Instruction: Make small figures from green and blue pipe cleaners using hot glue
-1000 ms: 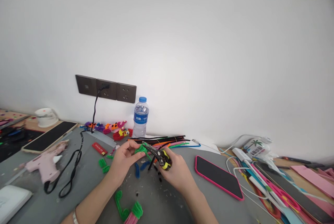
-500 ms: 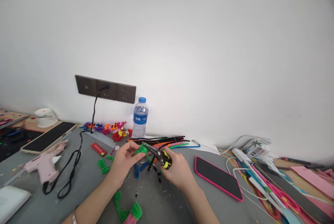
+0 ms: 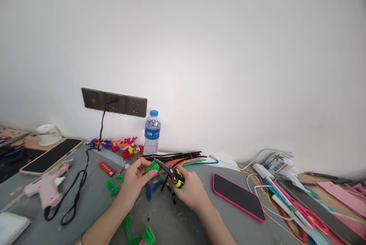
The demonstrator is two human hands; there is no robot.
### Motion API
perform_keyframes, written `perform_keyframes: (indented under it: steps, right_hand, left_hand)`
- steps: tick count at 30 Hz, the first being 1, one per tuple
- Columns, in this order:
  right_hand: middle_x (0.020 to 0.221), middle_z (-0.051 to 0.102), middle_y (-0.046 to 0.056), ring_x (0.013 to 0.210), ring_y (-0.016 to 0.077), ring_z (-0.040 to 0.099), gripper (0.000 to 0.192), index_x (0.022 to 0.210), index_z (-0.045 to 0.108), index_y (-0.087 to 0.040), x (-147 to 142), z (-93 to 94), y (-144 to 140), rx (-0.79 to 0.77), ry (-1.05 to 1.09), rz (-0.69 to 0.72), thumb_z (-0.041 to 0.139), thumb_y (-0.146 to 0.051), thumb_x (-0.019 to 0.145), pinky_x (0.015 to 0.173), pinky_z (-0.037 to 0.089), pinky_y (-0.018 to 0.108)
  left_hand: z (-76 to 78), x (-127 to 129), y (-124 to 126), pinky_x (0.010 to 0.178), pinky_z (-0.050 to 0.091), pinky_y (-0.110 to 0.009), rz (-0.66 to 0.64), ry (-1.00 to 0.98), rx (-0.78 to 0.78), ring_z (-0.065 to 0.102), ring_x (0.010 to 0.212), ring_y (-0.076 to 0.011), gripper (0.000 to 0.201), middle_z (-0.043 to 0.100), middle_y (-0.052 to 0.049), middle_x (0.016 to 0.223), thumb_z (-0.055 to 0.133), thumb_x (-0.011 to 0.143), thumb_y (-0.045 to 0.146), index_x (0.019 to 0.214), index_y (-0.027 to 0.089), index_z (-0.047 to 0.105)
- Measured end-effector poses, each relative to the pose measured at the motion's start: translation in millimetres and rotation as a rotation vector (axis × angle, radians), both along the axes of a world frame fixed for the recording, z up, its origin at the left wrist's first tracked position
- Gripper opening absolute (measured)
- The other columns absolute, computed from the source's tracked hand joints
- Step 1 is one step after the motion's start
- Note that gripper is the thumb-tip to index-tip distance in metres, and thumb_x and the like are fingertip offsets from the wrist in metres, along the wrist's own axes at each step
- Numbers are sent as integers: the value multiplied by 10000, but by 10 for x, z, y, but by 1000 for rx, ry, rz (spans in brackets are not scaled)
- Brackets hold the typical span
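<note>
Green stem (image 3: 153, 167) pinched in left hand (image 3: 134, 178); right hand (image 3: 191, 191) grips pliers (image 3: 171, 172) at its 3 o'clock, uncut.

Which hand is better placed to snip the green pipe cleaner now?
Right hand: it already grips the pliers, tips at the green pipe cleaner, which the left hand pinches.

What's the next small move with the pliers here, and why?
Probably close the pliers on the green piece. The right hand has their tip at the piece, which the left hand pinches just above the mat; tool and piece look lined up.
</note>
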State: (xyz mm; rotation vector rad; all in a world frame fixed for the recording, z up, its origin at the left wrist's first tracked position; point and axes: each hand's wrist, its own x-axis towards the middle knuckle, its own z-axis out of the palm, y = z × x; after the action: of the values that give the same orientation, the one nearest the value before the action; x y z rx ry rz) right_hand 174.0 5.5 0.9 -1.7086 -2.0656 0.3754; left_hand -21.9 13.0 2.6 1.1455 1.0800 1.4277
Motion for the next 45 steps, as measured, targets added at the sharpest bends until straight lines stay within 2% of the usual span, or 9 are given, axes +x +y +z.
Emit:
perform_keyframes:
  steps: [3, 8, 11, 19, 28, 38, 45]
  right_hand:
    - [758, 672, 17, 695, 215, 607, 129, 861, 539, -240, 5, -12, -29, -10, -5, -4, 611, -253, 755, 540, 239, 230]
    - [893, 677, 50, 808, 234, 618, 192, 940, 519, -227, -14, -11, -87, 34, 56, 16, 587, -226, 760, 625, 340, 238]
    - [881, 669, 51, 816, 234, 613, 208, 939, 510, -222, -34, -3, -95, 52, 86, 39, 573, -190, 743, 653, 362, 244]
    - [721, 641, 9, 662, 193, 588, 129, 840, 516, -230, -24, -8, -57, 46, 113, 60, 568, -182, 731, 547, 289, 220]
    - [698, 653, 5, 656, 199, 607, 115, 850, 542, -233, -1, -19, -36, 56, 85, 68, 577, -214, 743, 542, 275, 225]
    - [649, 624, 1, 617, 197, 588, 106, 792, 529, -231, -41, 32, -156, 84, 26, -12, 575, -177, 714, 523, 259, 224]
    - [708, 619, 10, 673, 210, 592, 154, 802, 477, -228, 3, 117, -311, 24, -52, -69, 552, -138, 701, 549, 258, 228]
  left_hand:
    - [8, -10, 3, 613, 483, -248, -1, 21, 14, 548, 686, -160, 290, 512, 28, 693, 821, 592, 342, 698, 196, 594]
    - [-1, -22, 27, 635, 492, -251, -53, 21, 41, 555, 717, -162, 283, 529, 21, 736, 820, 592, 327, 691, 193, 591]
    - [2, -29, 30, 635, 488, -240, -57, 27, 71, 549, 711, -156, 276, 520, 27, 726, 821, 595, 311, 674, 194, 583]
    - [7, -52, 17, 638, 503, -260, -39, 53, 96, 562, 699, -166, 284, 543, 19, 712, 829, 579, 327, 642, 194, 587]
    - [34, -36, 9, 631, 524, -284, -49, 60, 85, 587, 695, -184, 305, 557, 12, 690, 833, 556, 368, 621, 195, 590]
    - [4, -27, -3, 578, 474, -251, -72, 68, 140, 545, 648, -164, 302, 533, 26, 662, 814, 578, 378, 658, 200, 583]
    - [-15, -17, -9, 599, 461, -253, -166, 97, 121, 549, 661, -170, 277, 520, 29, 659, 791, 622, 364, 670, 202, 570]
